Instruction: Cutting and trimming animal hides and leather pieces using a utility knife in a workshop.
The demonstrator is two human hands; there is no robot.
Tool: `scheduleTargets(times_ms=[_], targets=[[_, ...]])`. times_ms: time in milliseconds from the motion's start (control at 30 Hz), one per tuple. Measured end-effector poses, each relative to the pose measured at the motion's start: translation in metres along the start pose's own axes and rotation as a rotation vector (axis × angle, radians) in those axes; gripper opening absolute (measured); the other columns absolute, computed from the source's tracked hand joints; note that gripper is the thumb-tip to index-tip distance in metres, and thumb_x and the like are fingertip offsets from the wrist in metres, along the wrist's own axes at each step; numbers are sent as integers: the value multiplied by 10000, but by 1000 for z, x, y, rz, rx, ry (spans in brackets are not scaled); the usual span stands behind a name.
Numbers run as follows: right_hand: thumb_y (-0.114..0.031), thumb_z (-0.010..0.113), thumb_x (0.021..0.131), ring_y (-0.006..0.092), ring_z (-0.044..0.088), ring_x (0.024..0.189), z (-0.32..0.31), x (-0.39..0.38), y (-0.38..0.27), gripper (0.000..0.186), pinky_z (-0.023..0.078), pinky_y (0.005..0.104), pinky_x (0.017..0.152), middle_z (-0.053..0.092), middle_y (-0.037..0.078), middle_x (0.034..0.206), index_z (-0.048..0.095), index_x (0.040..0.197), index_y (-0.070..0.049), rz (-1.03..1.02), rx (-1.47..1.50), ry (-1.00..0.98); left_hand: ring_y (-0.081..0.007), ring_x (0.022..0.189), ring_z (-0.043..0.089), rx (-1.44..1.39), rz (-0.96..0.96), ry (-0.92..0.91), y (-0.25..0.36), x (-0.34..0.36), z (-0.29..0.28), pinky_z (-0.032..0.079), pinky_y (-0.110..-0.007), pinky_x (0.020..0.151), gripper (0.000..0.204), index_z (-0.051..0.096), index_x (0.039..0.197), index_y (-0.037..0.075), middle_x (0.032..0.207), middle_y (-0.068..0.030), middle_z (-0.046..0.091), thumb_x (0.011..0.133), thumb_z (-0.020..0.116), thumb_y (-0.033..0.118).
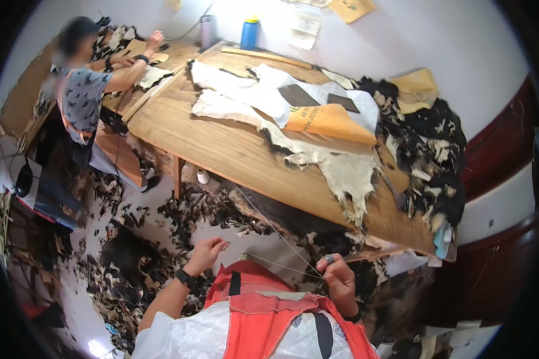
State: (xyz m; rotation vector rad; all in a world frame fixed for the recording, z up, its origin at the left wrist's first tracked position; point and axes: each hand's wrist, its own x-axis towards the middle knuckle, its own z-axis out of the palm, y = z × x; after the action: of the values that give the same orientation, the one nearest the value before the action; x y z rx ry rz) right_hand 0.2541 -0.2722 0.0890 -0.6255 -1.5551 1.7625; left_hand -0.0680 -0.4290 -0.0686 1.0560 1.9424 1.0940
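Note:
A thin white thread [281, 236] runs from a cone of thread [203, 176] under the table edge down to my right hand [340, 282]. My right hand's fingers are closed on it, and a grey band, perhaps a thimble, sits on one finger. A second stretch of thread [287, 267] goes from the right hand across toward my left hand [206, 253]. The left hand is pinched at the fingertips, apparently on the thread's end; any needle is too small to make out. Both hands are above my red apron [251, 278], in front of the table.
The wooden table [221, 152] bears white-backed hides [239, 102], orange paper [326, 122] and dark plates. Black fur scraps [428, 137] are heaped at its right end, near scissors [408, 202]. A blue bottle [250, 35] stands behind. Another person [84, 99] works at left. Fur scraps litter the floor.

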Motion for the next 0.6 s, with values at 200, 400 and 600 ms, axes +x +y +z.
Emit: scheduleTargets(times_ms=[200,400,600], targets=[[-190,596,976,173,545,910,-77,-82,-21,165,478,284,676,554,78,1014,486,910,-87,-247,472,424,-271,629,650,148,45,150,21,18,22,478,-364,587,168,686,909,19,704,-140,663,942,596,157],[-135,401,1074,201,556,1005,-213,-213,-66,189,584,348,756,483,105,1157,439,1208,-7,-588,751,443,-351,721,666,317,191,346,-3,38,4,503,-417,630,103,677,853,65,727,-154,661,883,623,149],[-120,348,1077,234,554,1023,-253,-300,-94,238,550,374,785,484,146,1273,474,1209,31,-813,569,455,-347,916,676,352,636,254,104,66,31,536,-391,735,56,636,819,85,1258,-122,657,865,603,93]])
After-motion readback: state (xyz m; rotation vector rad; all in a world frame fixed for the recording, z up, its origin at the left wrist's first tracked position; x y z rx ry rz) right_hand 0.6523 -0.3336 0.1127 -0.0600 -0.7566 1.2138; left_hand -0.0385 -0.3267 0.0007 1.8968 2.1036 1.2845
